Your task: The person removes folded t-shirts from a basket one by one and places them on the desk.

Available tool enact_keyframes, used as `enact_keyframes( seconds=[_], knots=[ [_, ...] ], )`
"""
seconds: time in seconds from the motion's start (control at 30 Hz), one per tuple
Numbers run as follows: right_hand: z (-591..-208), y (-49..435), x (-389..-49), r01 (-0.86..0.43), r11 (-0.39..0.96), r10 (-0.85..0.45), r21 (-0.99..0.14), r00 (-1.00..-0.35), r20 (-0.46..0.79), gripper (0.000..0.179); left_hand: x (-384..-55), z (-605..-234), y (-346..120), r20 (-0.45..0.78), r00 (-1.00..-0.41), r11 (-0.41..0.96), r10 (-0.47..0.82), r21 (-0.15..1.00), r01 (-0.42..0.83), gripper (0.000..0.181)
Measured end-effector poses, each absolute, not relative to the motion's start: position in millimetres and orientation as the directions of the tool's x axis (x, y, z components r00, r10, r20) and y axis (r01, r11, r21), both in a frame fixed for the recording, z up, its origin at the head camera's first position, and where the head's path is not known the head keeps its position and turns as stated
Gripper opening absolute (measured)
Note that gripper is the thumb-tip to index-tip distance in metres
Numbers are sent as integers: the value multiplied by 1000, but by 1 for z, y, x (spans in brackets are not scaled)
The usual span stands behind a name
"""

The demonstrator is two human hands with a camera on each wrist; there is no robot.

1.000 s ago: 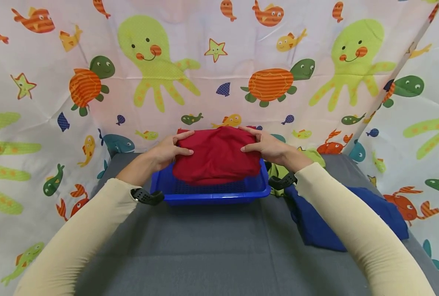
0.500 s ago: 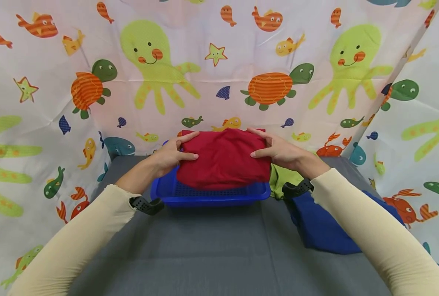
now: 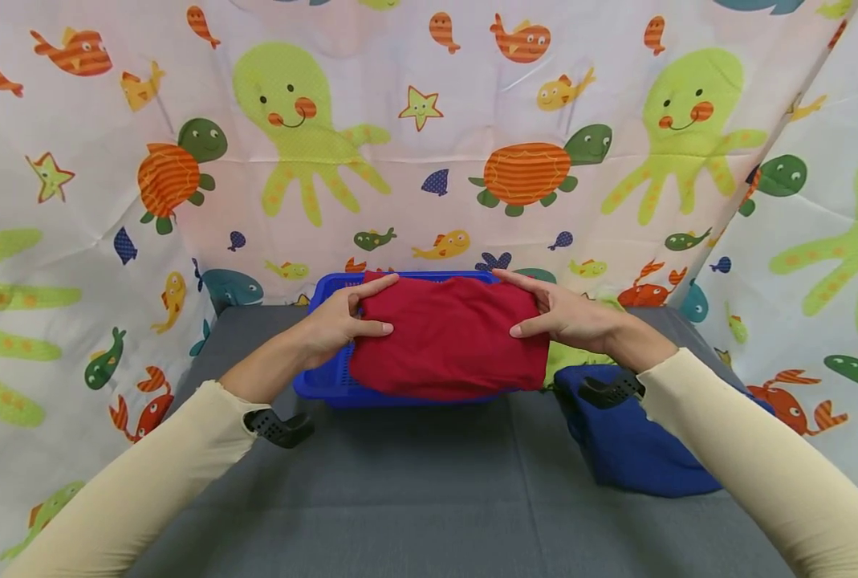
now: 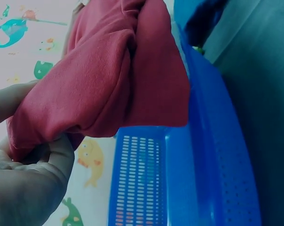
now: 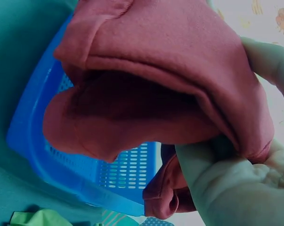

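Observation:
Both hands hold a folded red garment (image 3: 453, 341) over the blue plastic basket (image 3: 323, 384). In the head view, my left hand (image 3: 331, 327) grips its left end, thumb on the near face. At the opposite end, my right hand (image 3: 573, 317) pinches the fabric between thumb and fingers. The left wrist view shows the red cloth (image 4: 99, 80) hanging above the basket's slotted floor (image 4: 139, 179). Loose folds gape open along the cloth (image 5: 189, 42) in the right wrist view. Much of the basket is hidden behind the garment.
A green cloth (image 3: 573, 356) lies right of the basket, partly behind my right arm. Nearer, a folded blue cloth (image 3: 631, 441) rests on the grey table cover (image 3: 400, 498). Curtains printed with sea animals (image 3: 526, 164) enclose the back and sides.
The red garment has shifted right and down in the head view, now overlapping the basket's front rim. Both hands moved with it, keeping their grip, and the basket's back rim has come into sight.

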State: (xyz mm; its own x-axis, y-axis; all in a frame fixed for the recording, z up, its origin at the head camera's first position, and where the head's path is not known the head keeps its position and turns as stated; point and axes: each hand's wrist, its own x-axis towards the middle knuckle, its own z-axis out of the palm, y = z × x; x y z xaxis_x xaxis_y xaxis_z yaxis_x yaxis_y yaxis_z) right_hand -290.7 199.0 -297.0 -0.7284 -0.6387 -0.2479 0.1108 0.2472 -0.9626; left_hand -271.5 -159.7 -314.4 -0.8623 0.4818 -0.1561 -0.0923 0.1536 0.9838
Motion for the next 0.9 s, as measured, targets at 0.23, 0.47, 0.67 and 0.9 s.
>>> enact_keyframes(
  seconds=[0.23, 0.47, 0.67, 0.9],
  knots=[
    [-296, 208, -281, 93, 266, -627, -960, -740, -245, 91, -259, -313, -153, -156, -865, 165, 476, 983, -86, 80],
    [-296, 225, -269, 55, 299, -611, -953, -756, -235, 89, -248, -315, -141, -155, -862, 187, 482, 980, -72, 80],
    [-296, 240, -257, 5, 317, -617, -948, -758, -210, 88, -240, -316, -130, -139, -846, 175, 515, 983, -55, 82],
    [-300, 252, -244, -62, 328, -633, -943, -755, -171, 86, -230, -322, -120, -159, -817, 178, 554, 981, -71, 81]
  ],
)
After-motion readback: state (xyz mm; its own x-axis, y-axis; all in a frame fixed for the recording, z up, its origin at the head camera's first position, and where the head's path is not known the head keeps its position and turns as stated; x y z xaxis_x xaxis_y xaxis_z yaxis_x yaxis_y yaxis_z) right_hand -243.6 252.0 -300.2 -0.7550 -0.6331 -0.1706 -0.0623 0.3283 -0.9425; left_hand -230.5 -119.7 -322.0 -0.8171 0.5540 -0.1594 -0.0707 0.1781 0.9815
